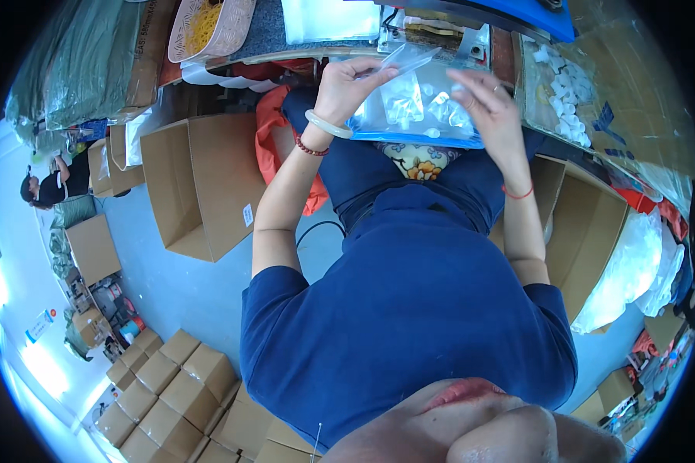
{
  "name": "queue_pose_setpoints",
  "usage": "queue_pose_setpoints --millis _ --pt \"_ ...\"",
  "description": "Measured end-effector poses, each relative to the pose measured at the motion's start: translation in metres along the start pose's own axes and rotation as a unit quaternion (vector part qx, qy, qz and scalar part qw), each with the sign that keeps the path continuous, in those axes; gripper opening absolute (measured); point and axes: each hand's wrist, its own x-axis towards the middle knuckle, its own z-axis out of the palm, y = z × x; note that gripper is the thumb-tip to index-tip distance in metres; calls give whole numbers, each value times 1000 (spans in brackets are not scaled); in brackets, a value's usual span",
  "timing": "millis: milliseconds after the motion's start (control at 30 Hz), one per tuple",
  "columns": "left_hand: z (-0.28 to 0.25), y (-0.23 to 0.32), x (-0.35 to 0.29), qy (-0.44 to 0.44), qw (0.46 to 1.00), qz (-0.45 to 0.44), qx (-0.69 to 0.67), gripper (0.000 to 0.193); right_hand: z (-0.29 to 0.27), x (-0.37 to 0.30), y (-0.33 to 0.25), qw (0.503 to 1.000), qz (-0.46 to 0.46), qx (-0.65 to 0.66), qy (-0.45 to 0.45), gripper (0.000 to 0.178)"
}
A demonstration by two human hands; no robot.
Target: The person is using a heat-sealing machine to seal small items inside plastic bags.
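Note:
My left hand (353, 91) pinches a small clear plastic bag (411, 59) between thumb and fingers, at the table's front edge. To its right, my right hand (488, 106) hangs apart from the bag with its fingers stretched out and nothing visible in them. Below both hands, a shallow blue-edged tray (421, 140) rests over my lap. Several clear plastic packets (403, 102) lie in it, their contents too small to make out. Just beyond the bag stands a metal device with a brass-coloured bar (434, 31).
A stack of clear bags (332, 21) and a basket (238, 23) of yellow rubber bands sit on the table. White plastic parts (567, 100) lie at the right. Open cardboard boxes (228, 174) flank my legs. Stacked cartons (166, 386) stand behind, and another person (58, 181) is far left.

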Motion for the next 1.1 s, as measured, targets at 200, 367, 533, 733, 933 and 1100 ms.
queue_pose_setpoints --millis 200,367,533,733,933,1100 --pt "12 9 -3 -63 996 -29 -50 20 -16 15 -19 999 -17 40 31 26" --pt "18 10 -8 -82 994 -50 -43 21 -8 17 -21 998 -21 -3 53 23" --pt "19 13 -5 -104 992 -31 -70 22 -14 25 -28 993 -89 -54 47 25" --pt "16 6 -6 -278 947 -90 -134 23 -31 39 -18 954 -112 -212 -178 26" --pt "39 -13 9 -243 889 -235 -310 26 -25 46 5 986 65 -151 -34 28" --pt "52 -25 57 -147 873 -236 -401 26 -79 12 28 929 13 -339 147 29"
